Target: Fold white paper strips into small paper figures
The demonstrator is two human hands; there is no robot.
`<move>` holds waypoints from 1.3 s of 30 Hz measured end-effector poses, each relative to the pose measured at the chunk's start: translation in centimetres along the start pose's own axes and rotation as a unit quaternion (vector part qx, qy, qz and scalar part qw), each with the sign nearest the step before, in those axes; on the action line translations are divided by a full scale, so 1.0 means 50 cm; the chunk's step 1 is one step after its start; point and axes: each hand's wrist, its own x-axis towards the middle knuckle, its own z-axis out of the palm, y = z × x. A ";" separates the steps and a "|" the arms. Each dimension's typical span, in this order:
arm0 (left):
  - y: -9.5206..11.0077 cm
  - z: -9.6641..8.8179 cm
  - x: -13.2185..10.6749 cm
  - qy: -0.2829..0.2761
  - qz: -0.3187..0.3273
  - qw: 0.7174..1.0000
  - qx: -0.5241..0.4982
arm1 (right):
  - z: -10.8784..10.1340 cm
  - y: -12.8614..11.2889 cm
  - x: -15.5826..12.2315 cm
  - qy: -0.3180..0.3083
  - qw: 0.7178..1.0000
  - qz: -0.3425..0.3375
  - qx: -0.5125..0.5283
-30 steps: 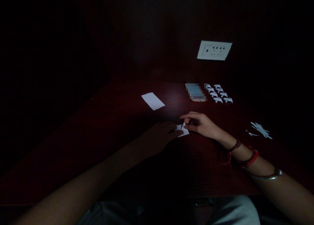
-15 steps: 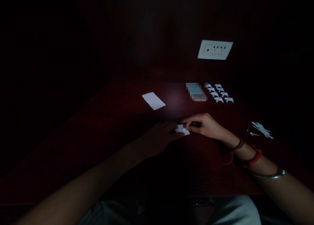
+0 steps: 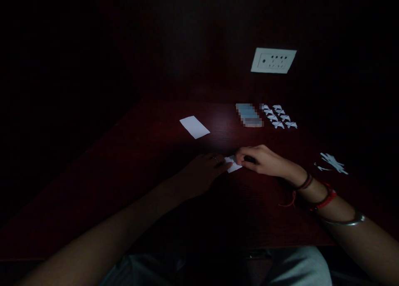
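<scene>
We look into a dim room, a dark wall [image 3: 199,57] across the upper frame, a dull red tabletop [image 3: 264,211] below it, and near centre our left hand [image 3: 202,171], whose grip we cannot judge, beside our right hand [image 3: 263,160], its grip narrow on the slip's edge. Smaller come the socket [image 3: 273,60] at upper right, then the sheet [image 3: 195,127] and blurred phone [image 3: 249,115] above centre. Smaller again is the creased slip [image 3: 235,168] between our hands on the tabletop, which we judge could tear if pinched too hard or crease crookedly in this poor light.
</scene>
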 end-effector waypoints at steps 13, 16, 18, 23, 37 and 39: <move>0.011 -0.016 0.009 -0.014 -0.013 1.000 0.019 | 0.000 -0.005 0.000 -0.003 1.000 -0.004 -0.026; 0.010 -0.011 0.008 -0.016 -0.005 0.999 0.027 | 0.000 -0.002 0.001 0.006 1.000 -0.002 -0.022; 0.009 -0.006 0.006 -0.009 0.001 0.999 0.031 | 0.000 0.000 0.000 0.007 0.999 -0.007 -0.032; 0.013 -0.005 0.005 0.009 0.000 1.000 0.030 | -0.001 0.004 -0.001 -0.006 0.999 -0.024 -0.032; 0.024 -0.010 0.016 -0.015 -0.017 0.999 0.031 | -0.005 0.011 -0.004 -0.016 0.999 -0.023 -0.041; 0.023 -0.011 0.018 -0.015 -0.019 0.999 0.027 | -0.007 0.011 -0.004 -0.021 0.998 -0.025 -0.046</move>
